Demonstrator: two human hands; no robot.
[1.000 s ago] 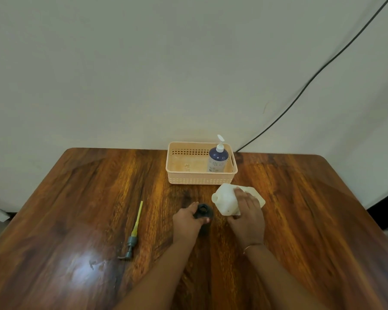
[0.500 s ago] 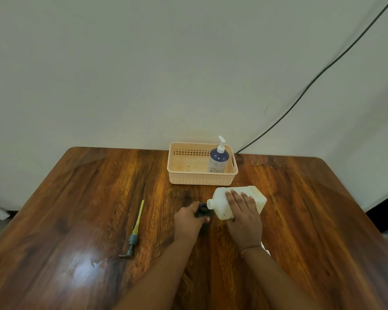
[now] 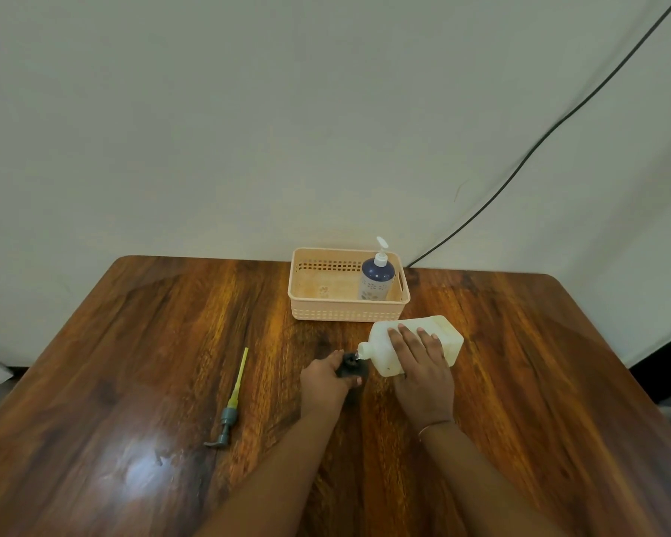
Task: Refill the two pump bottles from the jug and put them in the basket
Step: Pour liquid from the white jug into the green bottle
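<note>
My right hand [image 3: 419, 362] grips a white jug [image 3: 440, 335], tipped on its side with its spout pointing left. The spout sits right at the open mouth of a small dark bottle [image 3: 350, 364], which my left hand [image 3: 324, 385] holds on the table. That bottle is mostly hidden by my fingers. A grey pump head with a yellow tube [image 3: 231, 405] lies loose on the wood to the left. A blue pump bottle [image 3: 376, 279] with a white pump stands upright in the right end of the peach basket [image 3: 326, 313] at the table's far edge.
The wooden table [image 3: 132, 362] runs up to a plain wall. A black cable [image 3: 539, 141] runs down the wall to the table's back edge, right of the basket. The basket's left part holds nothing.
The jug has tipped from end-on toward me to lying on its side, and its spout has come down to the dark bottle's mouth. My left hand has stayed put.
</note>
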